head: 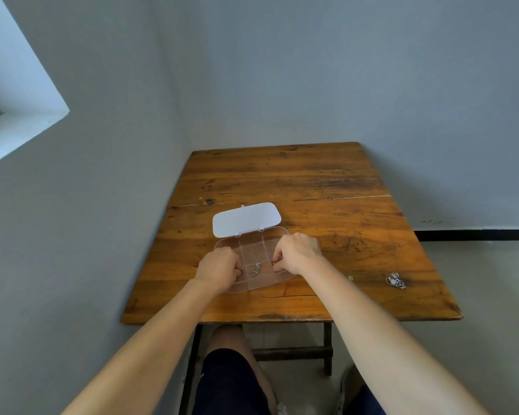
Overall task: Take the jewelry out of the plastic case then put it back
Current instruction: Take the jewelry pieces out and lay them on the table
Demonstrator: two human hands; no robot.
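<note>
A clear plastic case with several compartments lies open on the wooden table, its white lid folded back. A silver piece of jewelry rests in the near middle compartment. My left hand is over the case's left end with fingers curled; what it pinches is hidden. My right hand reaches into the right compartment, its fingertips closed on a small reddish-gold piece. A silver jewelry cluster lies on the table far to the right, with a tiny piece nearer the case.
The wooden table stands in a corner, with grey walls at the left and back. Its front edge runs just below the case. My knees and the table's dark crossbar show beneath it.
</note>
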